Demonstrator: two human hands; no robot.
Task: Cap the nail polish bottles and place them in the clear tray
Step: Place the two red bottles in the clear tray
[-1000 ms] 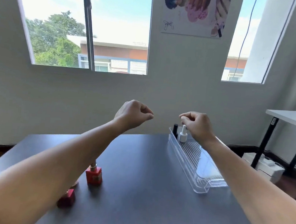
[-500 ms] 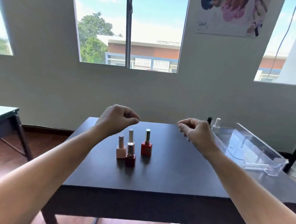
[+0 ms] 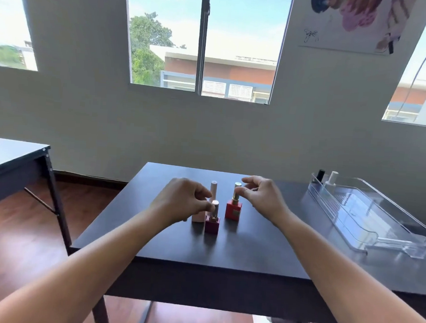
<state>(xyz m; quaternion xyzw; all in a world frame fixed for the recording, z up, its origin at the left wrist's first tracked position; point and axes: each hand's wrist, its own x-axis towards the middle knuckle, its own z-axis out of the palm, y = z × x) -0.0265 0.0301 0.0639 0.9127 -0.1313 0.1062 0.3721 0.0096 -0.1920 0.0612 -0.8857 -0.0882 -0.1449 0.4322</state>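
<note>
Several nail polish bottles stand together mid-table. My right hand [image 3: 262,199] pinches the gold cap of the red bottle [image 3: 233,210]. My left hand [image 3: 182,199] has its fingertips on the cap of the dark pink bottle [image 3: 212,224]. A pale pink bottle [image 3: 198,216] stands behind, partly hidden by my left hand, and another tall pale cap [image 3: 213,189] rises behind it. The clear tray [image 3: 384,223] lies at the right, with a black-capped bottle [image 3: 320,175] and a white bottle [image 3: 331,181] at its far end.
The dark table [image 3: 251,249] has its front edge close to me and wood floor below. A second dark table [image 3: 8,157] stands at the left. A wall with windows is behind. Bags lie on the floor under the table's right side.
Both hands dropped from the air down onto the bottle group. My right hand closed on the red bottle's cap, my left on the dark pink one's. The view shifted left.
</note>
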